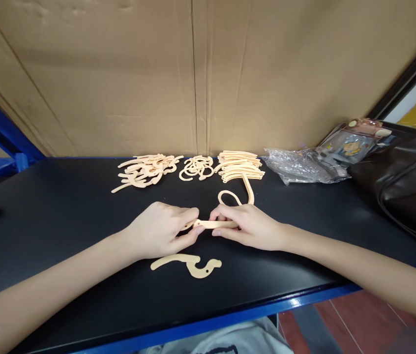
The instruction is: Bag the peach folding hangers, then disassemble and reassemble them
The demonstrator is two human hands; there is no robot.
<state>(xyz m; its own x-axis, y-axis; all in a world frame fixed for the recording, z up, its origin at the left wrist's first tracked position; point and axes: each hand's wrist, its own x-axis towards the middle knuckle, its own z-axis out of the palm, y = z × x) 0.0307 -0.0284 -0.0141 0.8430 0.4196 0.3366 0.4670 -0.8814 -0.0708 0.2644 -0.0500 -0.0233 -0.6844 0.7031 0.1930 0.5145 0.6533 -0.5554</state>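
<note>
My left hand [163, 228] and my right hand [250, 226] meet over the middle of the black tabletop [64, 231]. Both pinch the same thin, pale wooden cut-out assembly [215, 224]: a flat strip runs between the fingertips. A curved loop piece [235, 195] rises from it behind my right hand. Fingers of both hands are closed on it. Just in front of my hands a loose hook-shaped wooden piece [189, 264] lies flat on the table.
Three heaps of pale wooden cut-outs lie at the back: tangled curved pieces [145, 171], rings [196, 168], stacked arcs [240, 166]. A crumpled clear plastic bag [304, 164] and a dark brown bag [407, 182] sit at right. Cardboard lines the back wall.
</note>
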